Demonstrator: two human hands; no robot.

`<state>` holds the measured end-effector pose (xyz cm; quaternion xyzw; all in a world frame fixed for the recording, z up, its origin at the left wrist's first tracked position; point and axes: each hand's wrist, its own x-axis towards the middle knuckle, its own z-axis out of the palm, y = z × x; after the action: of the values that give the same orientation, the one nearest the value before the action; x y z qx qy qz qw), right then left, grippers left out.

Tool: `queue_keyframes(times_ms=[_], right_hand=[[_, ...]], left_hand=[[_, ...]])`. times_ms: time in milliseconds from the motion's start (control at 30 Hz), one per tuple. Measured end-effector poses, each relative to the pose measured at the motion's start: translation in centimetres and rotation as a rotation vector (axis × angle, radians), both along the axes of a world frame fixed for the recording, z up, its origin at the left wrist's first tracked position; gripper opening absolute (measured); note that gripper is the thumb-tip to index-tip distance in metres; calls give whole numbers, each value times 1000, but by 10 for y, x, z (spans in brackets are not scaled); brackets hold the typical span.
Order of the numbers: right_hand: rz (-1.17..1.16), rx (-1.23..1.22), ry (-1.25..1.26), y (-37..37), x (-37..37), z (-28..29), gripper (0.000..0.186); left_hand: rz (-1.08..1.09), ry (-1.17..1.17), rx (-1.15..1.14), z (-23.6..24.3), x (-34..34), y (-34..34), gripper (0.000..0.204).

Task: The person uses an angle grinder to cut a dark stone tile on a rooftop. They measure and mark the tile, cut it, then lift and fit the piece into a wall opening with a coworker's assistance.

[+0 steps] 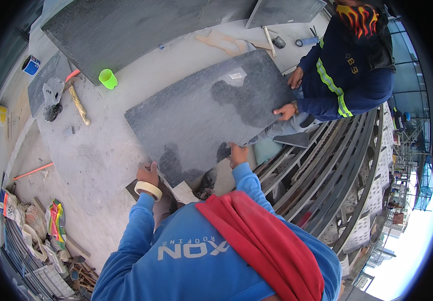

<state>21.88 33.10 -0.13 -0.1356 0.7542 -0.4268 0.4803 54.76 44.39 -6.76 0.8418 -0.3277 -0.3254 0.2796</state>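
Note:
A dark grey stone slab [191, 110] with darker wet-looking patches and a small pale label is held up between me and a co-worker. My left hand [147, 174] is closed on its near left corner; a cream roll of tape [148, 189] sits around that wrist. Further right, my right hand [237, 154] grips the slab's near edge, its fingertips partly hidden. At the slab's right end, the co-worker [347, 85], in a dark jacket with reflective stripes, has both hands [286, 110] on the edge.
Large dark slabs [141, 30] stand at the back. Left lie a bright green cup [108, 79], a wooden-handled hammer [78, 104] and a clear plastic bag [53, 91]. Long metal rails [326, 160] run along the right. Debris and sacks [56, 220] fill the lower left.

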Motion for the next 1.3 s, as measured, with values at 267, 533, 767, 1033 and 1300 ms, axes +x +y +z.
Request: queue_keyframes(times_ms=[267,533,767,1033,1300], right_hand=[[273,94,174,-52,-28,-19,71],[307,90,218,-56,-10,-14,66],[243,44,147,-61,27,-20,40],[355,-137,88,-35,-9,-60,47],[641,-35,-14,30,-138,-92,63]], left_hand=[[220,814,201,-15,-37,6,48],[576,991,125,6,-69,-7,69],[731,918,144,12,-38,-23,82],[-14,-127,-47,60,-59,-22,75],[-395,-527,417,71,-96,-84,111]])
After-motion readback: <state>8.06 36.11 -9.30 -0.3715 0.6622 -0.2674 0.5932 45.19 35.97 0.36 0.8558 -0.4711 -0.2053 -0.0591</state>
